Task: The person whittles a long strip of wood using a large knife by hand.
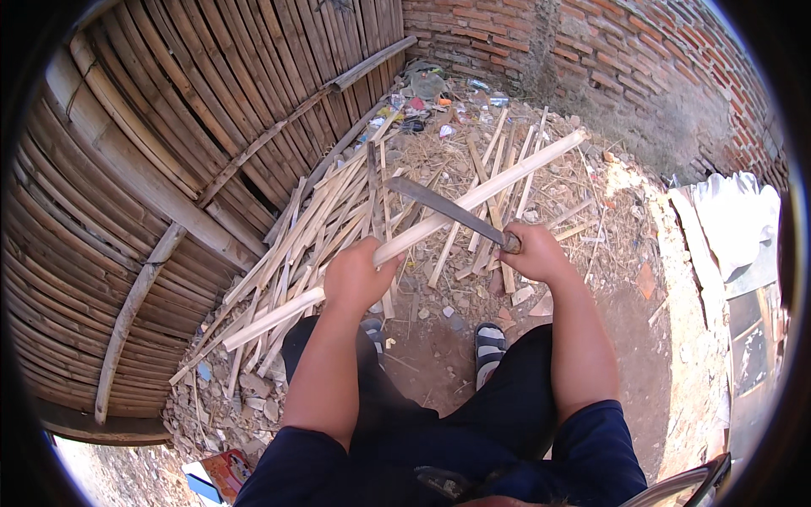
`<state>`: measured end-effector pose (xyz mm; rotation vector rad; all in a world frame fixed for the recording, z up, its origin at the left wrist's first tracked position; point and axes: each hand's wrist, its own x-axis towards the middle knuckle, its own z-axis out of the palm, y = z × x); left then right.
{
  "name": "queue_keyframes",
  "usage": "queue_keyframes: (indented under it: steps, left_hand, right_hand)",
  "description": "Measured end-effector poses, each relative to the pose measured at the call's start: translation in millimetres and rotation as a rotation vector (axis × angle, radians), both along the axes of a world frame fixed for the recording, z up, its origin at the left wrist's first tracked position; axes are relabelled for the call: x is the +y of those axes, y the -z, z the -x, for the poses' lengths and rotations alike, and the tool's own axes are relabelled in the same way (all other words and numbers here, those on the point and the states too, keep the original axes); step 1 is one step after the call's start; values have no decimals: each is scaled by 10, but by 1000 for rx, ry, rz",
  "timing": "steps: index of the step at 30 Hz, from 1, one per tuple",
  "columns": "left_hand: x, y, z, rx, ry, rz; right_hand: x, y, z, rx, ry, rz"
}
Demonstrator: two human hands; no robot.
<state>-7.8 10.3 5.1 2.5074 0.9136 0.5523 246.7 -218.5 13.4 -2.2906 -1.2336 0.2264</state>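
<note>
My left hand (358, 275) is closed round a long pale wooden strip (498, 182), which slants from the lower left up to the far right. In my right hand (536, 252) is the handle of a machete (448, 208). Its dark curved blade points up and to the left, crossing over the strip near its middle; whether the edge touches the wood I cannot tell. Beyond and beneath both hands lie several loose wooden strips (317, 221), heaped on the rubble to the left and centre.
A bamboo wall (160, 110) stands close on the left, a brick wall (608, 63) at the back. Litter (422, 101) lies in the far corner. Broken tiles (541, 304) are scattered by my sandalled feet (490, 346). White sheeting (735, 220) rests at the right.
</note>
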Motion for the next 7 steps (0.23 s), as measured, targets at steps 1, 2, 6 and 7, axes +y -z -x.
queue_keyframes:
  steps: [1,2,6,7]
  left_hand:
    - [9,9,6,6,7,2]
    - [12,11,10,12,16,5]
    - [0,-29,13,-5,7,24]
    - [24,15,11,-24,14,9]
  right_hand:
    - [28,12,39,-41,-55,4]
    - [45,20,67,-82,-108,9]
    - [66,-52,-2,40,-50,46]
    - [57,-37,-56,34,-19,42]
